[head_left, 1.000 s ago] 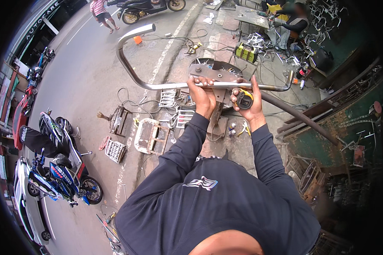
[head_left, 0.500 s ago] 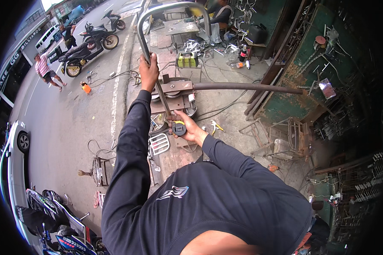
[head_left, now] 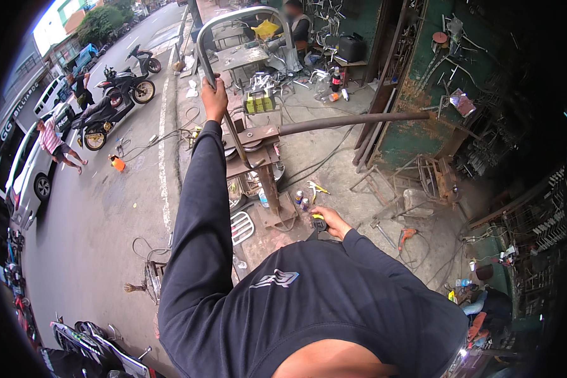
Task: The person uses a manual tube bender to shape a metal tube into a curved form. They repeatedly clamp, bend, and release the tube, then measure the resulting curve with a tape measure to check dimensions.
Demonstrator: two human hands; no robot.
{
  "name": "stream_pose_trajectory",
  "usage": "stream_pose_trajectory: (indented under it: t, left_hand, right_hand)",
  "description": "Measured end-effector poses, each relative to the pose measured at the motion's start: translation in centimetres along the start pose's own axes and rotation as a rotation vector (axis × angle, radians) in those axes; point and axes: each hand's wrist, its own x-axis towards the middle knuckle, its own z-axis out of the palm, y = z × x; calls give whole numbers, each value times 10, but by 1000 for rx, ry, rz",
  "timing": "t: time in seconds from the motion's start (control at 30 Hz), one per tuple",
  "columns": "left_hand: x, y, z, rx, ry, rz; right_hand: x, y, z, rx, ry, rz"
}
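Note:
A U-shaped bent metal tube (head_left: 201, 55) rises ahead of me, one leg slanting down to a brown steel pipe bender (head_left: 258, 133). My left hand (head_left: 214, 99) is wrapped round that leg, above the bender. Close in front of my chest, my right hand (head_left: 334, 222) is closed on a black and yellow tape measure (head_left: 320, 223), apart from the tube. From the bender a long brown pipe handle (head_left: 353, 121) reaches out to the right. Yellow-handled pliers (head_left: 318, 188) and small cans (head_left: 305, 204) lie on the ground just beyond my right hand.
A green welding machine (head_left: 259, 102) stands beyond the bender, with cables across the ground. An orange power drill (head_left: 408, 234) and a rusty metal frame (head_left: 384, 189) lie at right. A seated person (head_left: 301, 28) is far ahead; a motorcycle (head_left: 110, 110) and passers-by occupy the street at left.
My right hand, with the tape measure, has come away from the tube's lower end, moving right and nearer my body. The left hand still grips the tube. The view has shifted somewhat.

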Motion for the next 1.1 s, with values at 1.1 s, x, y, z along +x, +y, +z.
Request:
stream_pose_trajectory:
  t: [1.1]
  left_hand:
    - [4,3,11,-64,-56,-20]
  right_hand:
    - [-27,27,-42,21,107,42]
